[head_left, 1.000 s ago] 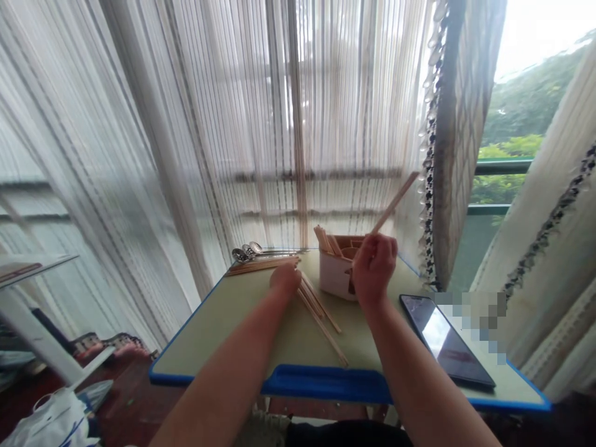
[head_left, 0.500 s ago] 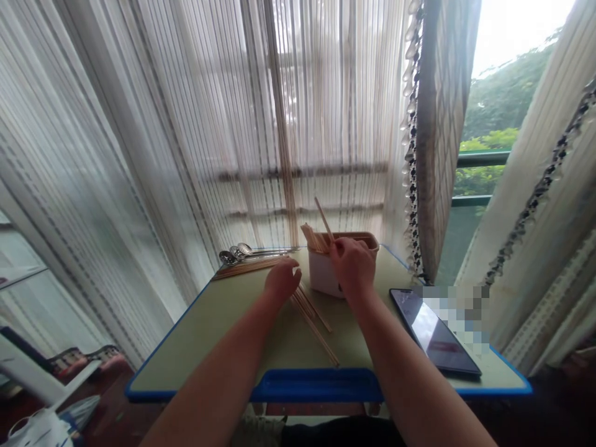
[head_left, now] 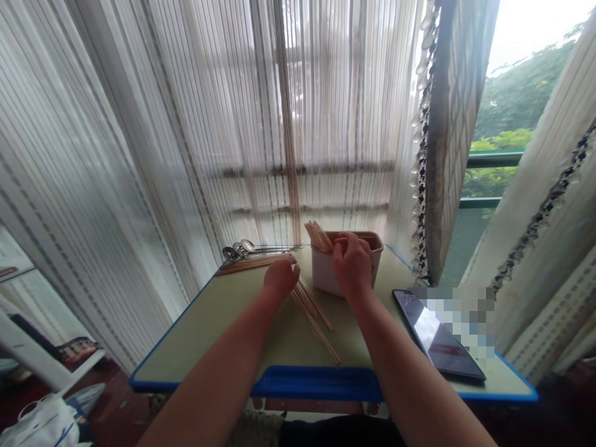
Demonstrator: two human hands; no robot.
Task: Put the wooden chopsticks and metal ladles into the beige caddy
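Over the rim of a white container (head_left: 323,270) with a brown edge is my right hand (head_left: 352,261), its fingers bent down at the opening. What they hold, if anything, is hidden. Just left of those fingers, a bunch of wooden chopsticks (head_left: 319,234) stands tilted in the container. My left hand (head_left: 280,274) rests low over the table, closed around the upper ends of several loose chopsticks (head_left: 316,323). Their lower ends fan out toward me across the tabletop.
More chopsticks (head_left: 251,264) lie in a row at the table's back left, beside several metal ladles and slotted spoons (head_left: 239,249). A dark tablet (head_left: 440,335) lies on the right of the pale green table (head_left: 200,347). Curtains (head_left: 326,124) hang behind it.
My right hand has lowered the single chopstick into the container, where it no longer stands out from the bunch. My left hand stays by the loose chopsticks. The view has shifted slightly.
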